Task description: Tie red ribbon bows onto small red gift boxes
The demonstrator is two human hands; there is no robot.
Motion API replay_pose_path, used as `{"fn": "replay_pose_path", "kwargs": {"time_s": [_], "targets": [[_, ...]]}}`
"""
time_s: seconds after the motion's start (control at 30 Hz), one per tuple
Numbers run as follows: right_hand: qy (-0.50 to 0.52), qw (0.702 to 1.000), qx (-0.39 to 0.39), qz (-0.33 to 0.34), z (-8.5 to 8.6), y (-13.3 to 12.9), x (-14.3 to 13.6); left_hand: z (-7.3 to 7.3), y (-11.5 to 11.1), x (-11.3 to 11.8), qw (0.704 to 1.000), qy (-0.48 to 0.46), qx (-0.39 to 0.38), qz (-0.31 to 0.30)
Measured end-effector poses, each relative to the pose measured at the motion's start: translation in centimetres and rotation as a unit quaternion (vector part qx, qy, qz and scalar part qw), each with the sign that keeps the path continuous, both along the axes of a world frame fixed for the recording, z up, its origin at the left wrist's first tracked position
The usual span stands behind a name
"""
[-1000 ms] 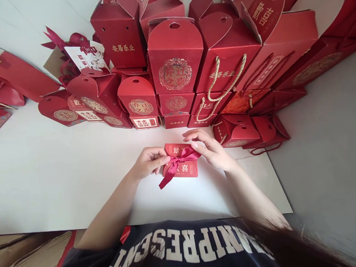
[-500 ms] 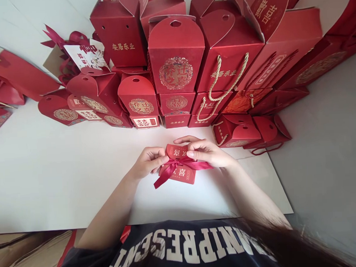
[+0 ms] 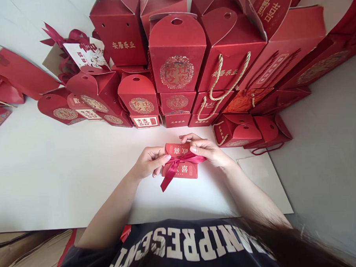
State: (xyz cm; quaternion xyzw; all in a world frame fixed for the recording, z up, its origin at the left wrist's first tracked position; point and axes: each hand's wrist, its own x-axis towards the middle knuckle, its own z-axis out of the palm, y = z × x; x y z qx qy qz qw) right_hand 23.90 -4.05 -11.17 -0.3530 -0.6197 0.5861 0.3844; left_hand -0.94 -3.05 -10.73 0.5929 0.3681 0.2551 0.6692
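Note:
A small red box (image 3: 184,171) with gold and white characters is held just above the white table, in front of my body. Around its middle runs a dark pink ribbon (image 3: 170,174), knotted on top, with one tail hanging toward me and the other pointing right. My left hand (image 3: 152,161) grips the box's left side, thumb on top near the ribbon and fingers partly hidden behind. On the right side my right hand (image 3: 206,150) holds the box's upper right corner between thumb and fingers, close to the ribbon.
Red gift boxes (image 3: 177,51) stand stacked along the back of the white table (image 3: 64,174), some with rope handles. Ribbons and a white card (image 3: 87,54) lie at the back left. A grey surface (image 3: 323,154) borders the table's right side.
The small box has turned slightly and now lies straighter. Its ribbon tails have shifted, the left one hanging more steeply. My right hand has moved a little on the box's corner.

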Motion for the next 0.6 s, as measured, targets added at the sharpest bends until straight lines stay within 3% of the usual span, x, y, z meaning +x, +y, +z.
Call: {"fn": "replay_pose_path", "kwargs": {"time_s": [0.2,0.3,0.4,0.5,0.6], "targets": [[0.011,0.999,-0.017,-0.027,0.0,0.8,-0.1,0.2,0.2,0.3,0.998,-0.012,-0.008,0.058],[-0.038,0.991,0.058,-0.115,1.1,0.3,-0.1,0.6,0.3,0.5,0.995,-0.015,-0.003,0.101],[-0.147,0.936,0.239,-0.214,2.0,-1.1,-0.3,1.1,0.3,0.6,0.99,-0.004,0.023,0.137],[-0.259,0.86,0.417,-0.136,2.0,-2.6,-1.5,1.4,0.2,0.8,0.983,0.019,0.065,0.168],[-0.329,0.797,0.502,-0.07,1.4,-3.4,-3.3,1.4,0.2,0.8,0.977,0.048,0.095,0.185]]}}
